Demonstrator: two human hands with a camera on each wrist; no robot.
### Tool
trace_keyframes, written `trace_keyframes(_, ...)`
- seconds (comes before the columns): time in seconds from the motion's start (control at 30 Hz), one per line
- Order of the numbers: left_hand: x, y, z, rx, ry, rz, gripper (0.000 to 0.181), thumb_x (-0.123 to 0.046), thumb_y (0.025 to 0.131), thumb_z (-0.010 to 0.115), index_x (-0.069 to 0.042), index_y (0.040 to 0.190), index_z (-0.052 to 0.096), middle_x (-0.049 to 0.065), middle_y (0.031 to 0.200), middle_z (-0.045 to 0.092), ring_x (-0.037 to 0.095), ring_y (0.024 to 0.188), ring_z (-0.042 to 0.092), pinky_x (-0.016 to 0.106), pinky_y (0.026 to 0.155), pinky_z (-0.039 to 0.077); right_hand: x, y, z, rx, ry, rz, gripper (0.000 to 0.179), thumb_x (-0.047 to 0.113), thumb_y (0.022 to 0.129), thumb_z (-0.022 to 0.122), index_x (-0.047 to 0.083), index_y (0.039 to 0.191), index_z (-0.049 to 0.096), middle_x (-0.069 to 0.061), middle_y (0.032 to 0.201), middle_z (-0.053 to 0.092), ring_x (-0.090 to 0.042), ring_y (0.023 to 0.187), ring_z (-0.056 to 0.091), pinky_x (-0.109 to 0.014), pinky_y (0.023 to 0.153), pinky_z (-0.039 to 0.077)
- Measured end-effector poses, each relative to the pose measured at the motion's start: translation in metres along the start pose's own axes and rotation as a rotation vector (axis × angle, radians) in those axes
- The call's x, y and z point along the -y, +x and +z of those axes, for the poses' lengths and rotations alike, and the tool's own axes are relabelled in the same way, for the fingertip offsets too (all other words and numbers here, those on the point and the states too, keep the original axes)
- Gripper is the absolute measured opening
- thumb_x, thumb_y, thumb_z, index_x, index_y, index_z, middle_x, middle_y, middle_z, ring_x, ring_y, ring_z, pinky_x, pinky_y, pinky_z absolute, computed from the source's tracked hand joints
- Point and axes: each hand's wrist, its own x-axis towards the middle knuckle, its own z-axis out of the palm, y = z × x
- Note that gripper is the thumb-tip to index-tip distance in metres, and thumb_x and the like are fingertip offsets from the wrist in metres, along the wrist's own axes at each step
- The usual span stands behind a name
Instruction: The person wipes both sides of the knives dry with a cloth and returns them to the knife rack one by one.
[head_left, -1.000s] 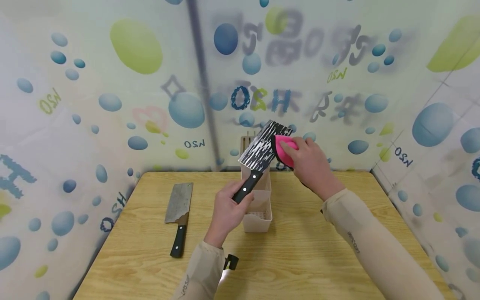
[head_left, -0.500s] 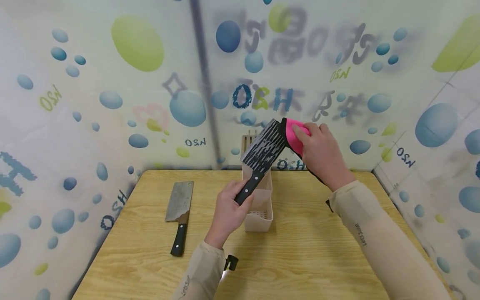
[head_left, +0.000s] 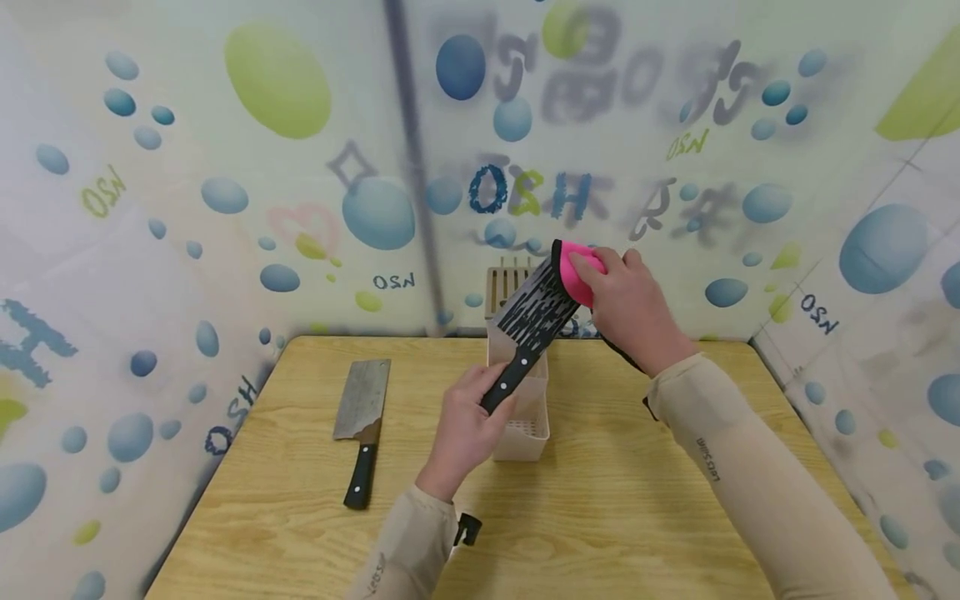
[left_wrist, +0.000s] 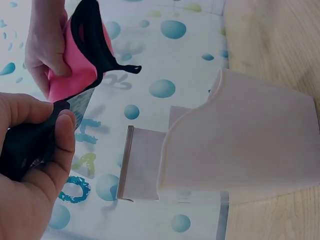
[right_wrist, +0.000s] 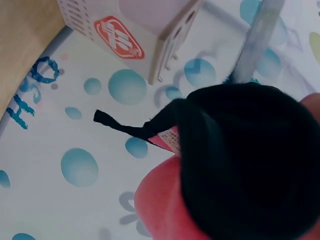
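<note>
My left hand (head_left: 468, 421) grips the black riveted handle of a cleaver (head_left: 536, 312), its streaked blade slanting up and to the right above the table. My right hand (head_left: 633, 304) pinches a pink cloth (head_left: 579, 275) with black edging, folded over the blade's far end and hiding that corner. In the left wrist view the cloth (left_wrist: 82, 70) shows a black hanging loop, with a sliver of blade (left_wrist: 80, 107) below it. Seen from the right wrist, the cloth's dark side (right_wrist: 250, 165) covers part of the blade (right_wrist: 257, 42). A second cleaver (head_left: 362, 396) lies flat at the left.
Behind the held cleaver stands a beige plastic knife holder (head_left: 520, 450), with a slotted top (head_left: 510, 287) and an open front bin. It rests on the wooden table (head_left: 637, 517), near the printed wall (head_left: 300, 242) at the back.
The pink cloth has slid from the blade's right side up to its far end, then a little back left with my right hand. My left hand and the cleaver have shifted slightly right.
</note>
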Motion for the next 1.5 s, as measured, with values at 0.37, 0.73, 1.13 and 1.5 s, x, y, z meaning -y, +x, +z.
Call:
trace_keyframes(0.37,-0.003,0.001,0.006,-0.021,0.013,0.031,0.038,0.002,0.088,0.074,-0.003,0.125,0.072,0.010,0.096,0.066,0.019,0.078,0.059,0.029,0.067,0.048,0.009,-0.001,0.002,0.185,0.070,0.071,0.055,0.004,0.094,0.060,0.010,0.149,0.055,-0.027,0.142,0.054,-0.045,0.105,0.048,-0.052,0.078,0.058)
trace_keyframes(0.73,-0.005,0.001,0.009,-0.021,-0.006,0.016,0.039,0.005,0.087,0.075,-0.001,0.126,0.071,0.011,0.099,0.067,0.020,0.080,0.060,0.029,0.068,0.050,0.019,-0.004,0.002,0.208,0.048,0.006,0.054,0.001,0.092,0.062,0.011,0.145,0.061,-0.024,0.142,0.057,-0.045,0.107,0.050,-0.047,0.088,0.054)
trace_keyframes(1.13,-0.004,0.002,0.010,-0.025,0.015,0.040,0.038,0.002,0.089,0.073,-0.001,0.127,0.070,0.011,0.098,0.065,0.018,0.074,0.058,0.026,0.062,0.048,0.039,-0.009,-0.001,0.195,0.024,-0.056,0.054,-0.003,0.088,0.064,0.014,0.139,0.066,-0.021,0.139,0.060,-0.045,0.106,0.054,-0.046,0.088,0.056)
trace_keyframes(1.5,-0.005,0.001,0.011,-0.022,0.034,0.046,0.040,0.003,0.089,0.073,0.001,0.128,0.070,0.012,0.099,0.065,0.019,0.077,0.060,0.028,0.065,0.051,0.053,-0.015,-0.001,0.074,-0.034,-0.206,0.052,-0.006,0.086,0.064,0.015,0.133,0.071,-0.018,0.133,0.064,-0.038,0.091,0.058,-0.041,0.078,0.055)
